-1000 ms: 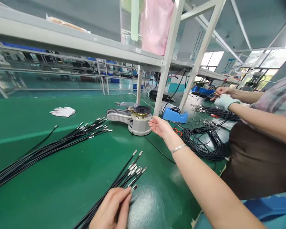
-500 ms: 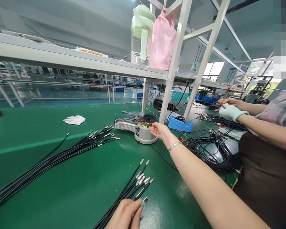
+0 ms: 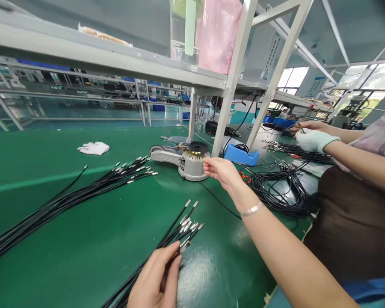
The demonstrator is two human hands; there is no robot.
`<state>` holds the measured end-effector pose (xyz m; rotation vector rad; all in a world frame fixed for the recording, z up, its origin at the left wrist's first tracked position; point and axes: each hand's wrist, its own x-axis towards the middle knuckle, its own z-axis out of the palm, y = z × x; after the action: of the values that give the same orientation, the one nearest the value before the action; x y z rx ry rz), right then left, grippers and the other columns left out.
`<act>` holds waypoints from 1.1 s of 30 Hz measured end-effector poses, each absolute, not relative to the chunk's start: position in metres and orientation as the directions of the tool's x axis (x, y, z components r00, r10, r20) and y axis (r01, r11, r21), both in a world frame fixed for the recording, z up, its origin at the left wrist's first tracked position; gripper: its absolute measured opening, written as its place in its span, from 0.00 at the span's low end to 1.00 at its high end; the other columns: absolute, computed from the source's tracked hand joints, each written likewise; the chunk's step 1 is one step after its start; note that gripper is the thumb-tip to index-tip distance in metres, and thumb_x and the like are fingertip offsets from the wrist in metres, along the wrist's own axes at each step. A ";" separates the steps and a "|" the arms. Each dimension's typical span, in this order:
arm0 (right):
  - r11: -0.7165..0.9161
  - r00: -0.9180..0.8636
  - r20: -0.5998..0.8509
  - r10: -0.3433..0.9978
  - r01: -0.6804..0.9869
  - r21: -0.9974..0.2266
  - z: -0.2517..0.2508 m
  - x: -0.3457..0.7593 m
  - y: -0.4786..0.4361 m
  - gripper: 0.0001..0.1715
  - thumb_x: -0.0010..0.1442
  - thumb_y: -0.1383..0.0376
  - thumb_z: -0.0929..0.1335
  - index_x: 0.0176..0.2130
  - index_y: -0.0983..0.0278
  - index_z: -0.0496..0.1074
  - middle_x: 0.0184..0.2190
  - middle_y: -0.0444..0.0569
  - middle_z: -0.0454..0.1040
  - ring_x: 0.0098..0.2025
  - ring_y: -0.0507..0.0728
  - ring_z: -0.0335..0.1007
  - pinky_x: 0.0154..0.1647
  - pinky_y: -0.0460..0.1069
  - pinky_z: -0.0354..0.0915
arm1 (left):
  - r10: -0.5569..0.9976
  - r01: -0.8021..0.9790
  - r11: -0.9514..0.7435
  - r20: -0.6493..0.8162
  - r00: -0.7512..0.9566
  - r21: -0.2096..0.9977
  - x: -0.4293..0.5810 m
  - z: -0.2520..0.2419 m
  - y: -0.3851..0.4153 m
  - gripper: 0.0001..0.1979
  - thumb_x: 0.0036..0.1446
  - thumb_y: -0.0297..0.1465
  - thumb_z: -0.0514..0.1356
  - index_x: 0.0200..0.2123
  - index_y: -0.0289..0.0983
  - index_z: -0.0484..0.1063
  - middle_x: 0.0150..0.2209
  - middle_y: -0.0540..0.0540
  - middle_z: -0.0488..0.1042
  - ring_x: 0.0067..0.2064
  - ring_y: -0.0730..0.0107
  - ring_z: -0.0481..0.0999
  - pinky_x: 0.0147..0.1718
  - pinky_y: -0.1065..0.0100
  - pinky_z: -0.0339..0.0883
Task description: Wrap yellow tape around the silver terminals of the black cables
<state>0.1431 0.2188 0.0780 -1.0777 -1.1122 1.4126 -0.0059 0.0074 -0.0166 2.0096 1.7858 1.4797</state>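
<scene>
Head view: the left hand's [image 3: 157, 273] fingers pinched a cable [image 3: 187, 244], its plug poking just past them, other cables [image 3: 185, 224] right beyond! The right hand [image 3: 223, 173], fingers bunched, met the dispenser's [image 3: 191, 167] edge; any grip, I couldn't tell.

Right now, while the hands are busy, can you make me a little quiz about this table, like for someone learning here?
1. Pick one. What are the right hand's fingertips closest to?
A) pink bag
B) carousel tape dispenser
C) clear jug

2. True or false: the left hand is empty.

3. Fill the gap: a white ____ lies on the green tabletop.

Key:
1. B.
2. False; it holds a metal-tipped cable.
3. glove.
</scene>
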 end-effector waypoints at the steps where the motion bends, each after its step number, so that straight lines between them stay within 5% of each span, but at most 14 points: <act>1: -0.088 -0.148 -0.064 0.987 -0.160 -0.983 0.070 0.149 0.194 0.06 0.53 0.67 0.72 0.27 0.69 0.74 0.26 0.47 0.75 0.28 0.50 0.71 0.31 0.44 0.70 | 0.798 0.724 -0.330 0.589 -0.130 0.606 -0.005 -0.015 0.007 0.08 0.59 0.32 0.55 0.41 0.41 0.72 0.35 0.49 0.77 0.35 0.71 0.77 0.35 0.74 0.71; 7: -0.165 -0.402 -0.146 0.904 -0.012 -0.986 0.019 0.161 0.062 0.14 0.49 0.57 0.73 0.29 0.66 0.75 0.36 0.52 0.78 0.37 0.56 0.73 0.39 0.51 0.70 | 0.789 0.715 -0.363 0.605 -0.105 0.597 0.003 -0.010 0.004 0.08 0.58 0.25 0.56 0.41 0.39 0.71 0.35 0.49 0.74 0.37 0.75 0.75 0.38 0.75 0.69; 18: -0.235 -0.337 -0.206 0.919 -0.047 -0.971 0.011 0.147 0.041 0.17 0.48 0.54 0.73 0.29 0.67 0.74 0.29 0.51 0.78 0.34 0.57 0.76 0.38 0.53 0.71 | 0.783 0.733 -0.348 0.611 -0.115 0.585 0.007 -0.006 -0.003 0.05 0.57 0.25 0.58 0.37 0.39 0.70 0.32 0.54 0.75 0.33 0.77 0.74 0.35 0.75 0.67; 33: -0.194 -0.276 -0.190 0.942 0.015 -0.981 0.013 0.142 0.039 0.13 0.52 0.58 0.70 0.28 0.67 0.73 0.27 0.50 0.78 0.30 0.55 0.74 0.35 0.50 0.70 | 0.708 0.728 -0.497 0.706 0.025 0.472 0.001 -0.007 -0.004 0.14 0.55 0.15 0.56 0.40 0.39 0.70 0.36 0.50 0.73 0.37 0.78 0.72 0.38 0.76 0.67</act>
<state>0.1420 0.0386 0.0134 -1.1979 -1.3057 1.5704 0.0014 -0.0042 -0.0069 2.2638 1.5854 1.5370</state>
